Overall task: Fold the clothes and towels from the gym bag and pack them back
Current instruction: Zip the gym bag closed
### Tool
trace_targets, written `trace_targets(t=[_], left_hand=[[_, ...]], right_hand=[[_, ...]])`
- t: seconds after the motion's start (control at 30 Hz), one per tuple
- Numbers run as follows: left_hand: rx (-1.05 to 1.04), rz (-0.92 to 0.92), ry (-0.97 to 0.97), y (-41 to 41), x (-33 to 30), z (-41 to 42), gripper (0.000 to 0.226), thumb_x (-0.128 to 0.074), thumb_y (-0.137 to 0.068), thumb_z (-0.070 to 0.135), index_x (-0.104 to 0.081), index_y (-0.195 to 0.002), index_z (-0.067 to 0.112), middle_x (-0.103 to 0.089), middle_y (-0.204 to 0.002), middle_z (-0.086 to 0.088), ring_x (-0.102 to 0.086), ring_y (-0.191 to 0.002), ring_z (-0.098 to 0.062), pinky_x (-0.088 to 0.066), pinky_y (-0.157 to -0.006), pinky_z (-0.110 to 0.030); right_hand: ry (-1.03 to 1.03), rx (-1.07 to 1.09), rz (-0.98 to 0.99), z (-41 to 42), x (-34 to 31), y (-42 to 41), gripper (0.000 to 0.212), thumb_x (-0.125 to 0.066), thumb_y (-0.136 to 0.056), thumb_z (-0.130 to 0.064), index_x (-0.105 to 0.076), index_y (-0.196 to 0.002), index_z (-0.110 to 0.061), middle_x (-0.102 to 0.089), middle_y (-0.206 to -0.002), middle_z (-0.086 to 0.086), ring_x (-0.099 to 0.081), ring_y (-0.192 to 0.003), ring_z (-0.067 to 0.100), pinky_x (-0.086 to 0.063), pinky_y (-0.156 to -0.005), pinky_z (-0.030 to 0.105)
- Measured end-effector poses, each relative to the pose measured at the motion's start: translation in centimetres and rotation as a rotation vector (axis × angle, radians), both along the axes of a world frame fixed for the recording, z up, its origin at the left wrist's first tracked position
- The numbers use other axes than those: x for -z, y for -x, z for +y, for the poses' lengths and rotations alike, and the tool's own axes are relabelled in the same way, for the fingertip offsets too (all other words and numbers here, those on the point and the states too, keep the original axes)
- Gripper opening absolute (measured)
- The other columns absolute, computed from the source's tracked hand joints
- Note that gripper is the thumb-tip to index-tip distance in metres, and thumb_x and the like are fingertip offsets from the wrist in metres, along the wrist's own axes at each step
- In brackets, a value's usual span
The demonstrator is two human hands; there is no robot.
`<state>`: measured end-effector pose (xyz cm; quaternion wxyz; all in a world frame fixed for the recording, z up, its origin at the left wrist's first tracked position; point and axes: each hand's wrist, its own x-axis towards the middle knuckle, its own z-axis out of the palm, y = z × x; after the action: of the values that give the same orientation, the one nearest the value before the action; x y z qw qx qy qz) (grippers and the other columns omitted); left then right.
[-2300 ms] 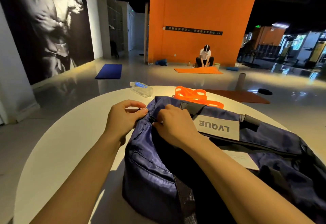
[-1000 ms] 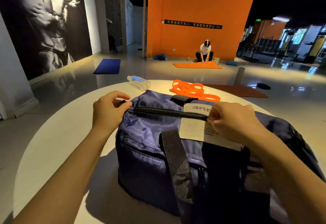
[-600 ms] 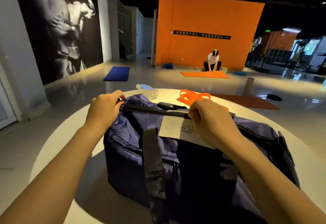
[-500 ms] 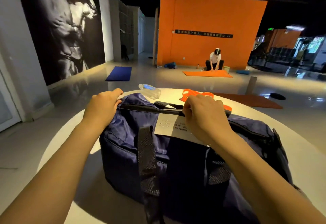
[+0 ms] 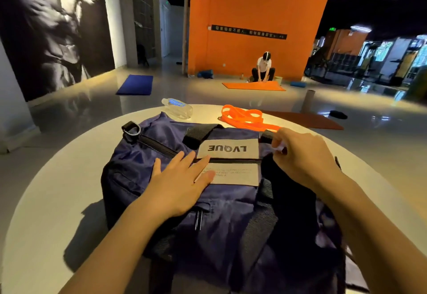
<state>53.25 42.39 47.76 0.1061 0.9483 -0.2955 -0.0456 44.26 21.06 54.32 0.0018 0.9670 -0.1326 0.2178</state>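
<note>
Head view — round white table [image 5: 57, 189], glossy gym floor [image 5: 97, 108].

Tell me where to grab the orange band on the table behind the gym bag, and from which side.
Probably best at the looped end of the orange band, where its strands bunch on the bare table. Come from above and the far side: the gym bag blocks the near approach and hides the band's right end. A pinch should suit the flat strands.

The gym bag [image 5: 215, 203] sits at the tabletop's [image 5: 57, 189] centre; bottle [image 5: 177, 108] at eleven o'clock behind it, strap [image 5: 245, 118] at one o'clock.
</note>
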Motion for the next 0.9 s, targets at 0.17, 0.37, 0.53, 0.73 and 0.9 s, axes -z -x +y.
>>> trace_targets(t=[0.17,0.37,0.53,0.73,0.9], left_hand=[[0.065,-0.166,0.056,3.1,-1.7,-2.5,0.053,-0.014,-0.099,0.053,-0.005,-0.151,0.042,0.003,-0.161,0.013,0.009,-0.147,-0.010,0.009,-0.116,-0.054],[0.147,-0.187,0.011,4.4,1.7,-3.4,0.085,0.026,-0.062,0.081,0.018,-0.141,0.052,0.018,-0.156,0.019,0.017,-0.145,-0.008,0.009,-0.118,-0.050],[0.131,-0.314,0.001,5.7,1.7,-3.5,0.090,0.028,-0.071,0.075,-0.012,-0.147,0.048,-0.008,-0.158,0.008,-0.015,-0.147,-0.016,-0.014,-0.117,-0.052],[-0.020,-0.423,0.213,7.7,4.1,-2.7,0.070,-0.015,-0.097,0.059,-0.065,-0.123,0.018,-0.064,-0.124,-0.008,-0.058,-0.117,-0.032,-0.032,-0.104,-0.058],[0.052,-0.509,0.334,4.1,5.2,-2.0,0.069,-0.016,-0.098,0.059,-0.069,-0.118,0.020,-0.066,-0.121,-0.004,-0.059,-0.114,-0.028,-0.036,-0.102,-0.046]], right_hand=[[-0.169,-0.122,-0.035,0.0,0.2,-0.8,0.011,-0.057,-0.090,-0.016,-0.054,-0.101,-0.018,-0.057,-0.090,0.004,-0.046,-0.077,0.023,-0.029,-0.055,0.021],[-0.106,0.159,-0.042,-5.0,-0.3,2.9,0.022,-0.067,-0.085,-0.020,-0.046,-0.092,-0.020,-0.060,-0.092,0.008,-0.045,-0.077,0.027,-0.030,-0.063,0.031],[-0.186,0.043,0.036,-6.5,-0.1,4.9,0.025,-0.068,-0.086,-0.018,-0.045,-0.095,-0.024,-0.056,-0.084,0.002,-0.049,-0.070,0.017,-0.029,-0.051,0.020],[-0.663,-0.173,-0.014,-7.7,-0.1,1.7,0.037,-0.058,-0.086,-0.047,-0.056,-0.114,-0.024,-0.060,-0.113,-0.006,-0.057,-0.099,0.010,-0.047,-0.088,0.029],[-0.539,-0.003,0.174,-8.8,2.8,-1.0,0.033,-0.061,-0.090,-0.036,-0.055,-0.118,-0.020,-0.059,-0.122,0.005,-0.055,-0.104,0.021,-0.044,-0.089,0.033]])
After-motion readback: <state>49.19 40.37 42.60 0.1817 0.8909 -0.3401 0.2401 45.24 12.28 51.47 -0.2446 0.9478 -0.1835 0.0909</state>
